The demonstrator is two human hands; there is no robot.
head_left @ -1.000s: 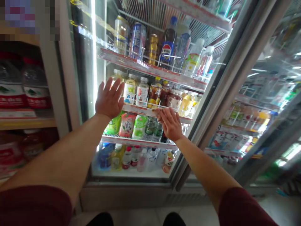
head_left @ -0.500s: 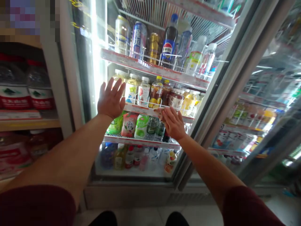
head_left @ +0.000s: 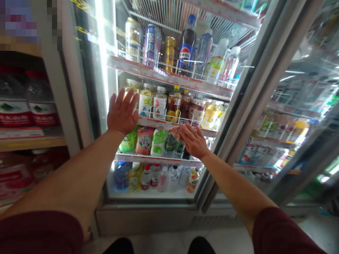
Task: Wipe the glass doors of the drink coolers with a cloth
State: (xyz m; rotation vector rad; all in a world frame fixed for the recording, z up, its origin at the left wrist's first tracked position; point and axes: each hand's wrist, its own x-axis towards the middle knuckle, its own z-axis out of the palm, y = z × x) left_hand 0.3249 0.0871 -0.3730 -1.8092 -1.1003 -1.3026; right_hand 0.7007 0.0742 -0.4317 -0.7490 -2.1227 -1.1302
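My left hand (head_left: pixel 123 112) is raised with its fingers spread and nothing in it, in front of the drinks fridge's glass door. It partly covers bottles on the middle shelf. My right hand (head_left: pixel 194 140) has its fingers stretched out flat and together, holding nothing. Its reflection shows at the fingertips, so it is at or very near the glass. Behind the glass stand a dark tea bottle with a yellow cap (head_left: pixel 174 104), a white-labelled bottle (head_left: pixel 159 103), a green-and-white bottle (head_left: pixel 159 142) and a pink-red bottle (head_left: pixel 144 140).
A cola bottle (head_left: pixel 186 47) and several cans stand on the upper shelf. Small bottles line the fridge bottom. A metal door frame (head_left: pixel 239 91) separates a second fridge at right. Red-capped water bottles (head_left: pixel 42 102) sit on a rack at left.
The view has shifted slightly, so the shelves sit a little farther left. Both hands keep nearly the same pose before the glass; nothing has been taken hold of.
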